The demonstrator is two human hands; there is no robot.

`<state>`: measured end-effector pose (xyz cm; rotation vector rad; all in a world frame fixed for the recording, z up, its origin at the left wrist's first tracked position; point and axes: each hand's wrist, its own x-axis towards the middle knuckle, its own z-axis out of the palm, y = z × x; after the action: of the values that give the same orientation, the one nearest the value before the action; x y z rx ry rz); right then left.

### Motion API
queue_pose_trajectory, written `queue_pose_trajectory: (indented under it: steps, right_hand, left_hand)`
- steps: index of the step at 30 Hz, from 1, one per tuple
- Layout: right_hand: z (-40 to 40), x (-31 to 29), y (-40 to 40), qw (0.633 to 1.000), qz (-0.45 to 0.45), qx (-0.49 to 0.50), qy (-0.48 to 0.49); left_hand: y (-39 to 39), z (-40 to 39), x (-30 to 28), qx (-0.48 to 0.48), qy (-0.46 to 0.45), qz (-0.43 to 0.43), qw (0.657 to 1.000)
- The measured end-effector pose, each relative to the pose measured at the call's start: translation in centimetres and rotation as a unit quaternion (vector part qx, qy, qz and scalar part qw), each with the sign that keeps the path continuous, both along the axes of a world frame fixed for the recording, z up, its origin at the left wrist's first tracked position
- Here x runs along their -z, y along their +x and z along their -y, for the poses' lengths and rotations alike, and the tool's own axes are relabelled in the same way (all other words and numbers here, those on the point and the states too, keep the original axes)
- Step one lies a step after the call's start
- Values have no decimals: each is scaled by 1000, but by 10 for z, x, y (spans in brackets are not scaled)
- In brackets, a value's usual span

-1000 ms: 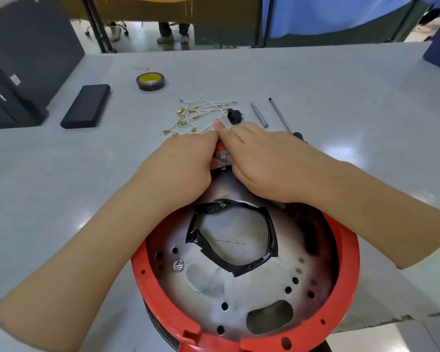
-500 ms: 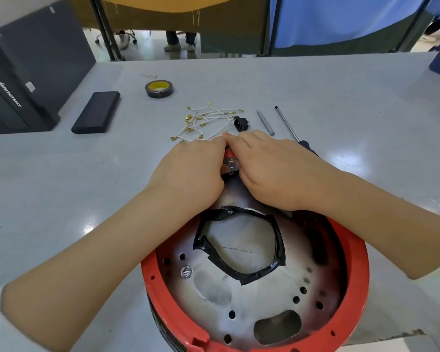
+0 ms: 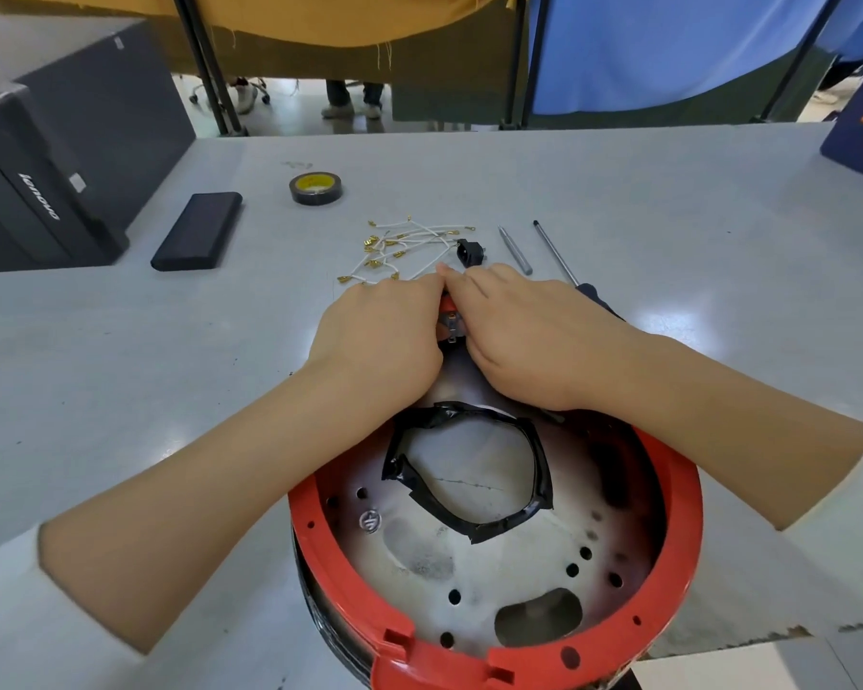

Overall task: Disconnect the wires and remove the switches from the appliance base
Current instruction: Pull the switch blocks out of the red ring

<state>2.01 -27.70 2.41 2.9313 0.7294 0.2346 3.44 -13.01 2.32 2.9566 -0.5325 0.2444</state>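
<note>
Red plastic switch [image 3: 448,311] looked small, stiff, snap-fitted; left hand [image 3: 379,336] and right hand [image 3: 524,336] pinched it between curled fingertips.

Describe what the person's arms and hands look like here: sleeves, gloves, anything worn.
Both hands are bare: no gloves, and no rings, watch or wristband show on the left hand or the right hand. The forearms are uncovered too. White sleeves, pushed up toward the elbows, show only at the frame edges: the left sleeve at lower left, the right sleeve at the right edge.
</note>
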Motion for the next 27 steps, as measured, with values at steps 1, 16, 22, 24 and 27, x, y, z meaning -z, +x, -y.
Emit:
queue_pose_trajectory:
  steps: [1, 16, 22, 24, 27]
  right_hand:
    - [-1, 0, 0, 1000, -1, 1, 3]
    - [-2, 0, 2, 999, -1, -1, 50]
    - [-4, 2, 1, 999, 10, 6, 30]
    - [-4, 4, 0, 1000, 29, 5, -3]
    - [-5, 3, 0, 999, 33, 16, -24]
  left_hand:
    - [0, 0, 0, -1, 2, 0, 1000]
    - [8, -15, -4, 52, -90, -92, 990]
    - [6, -12, -1, 38, -46, -26, 998]
    - [5, -10, 1, 31, -42, -5, 999]
    - [5, -8, 2, 18, -36, 14, 999]
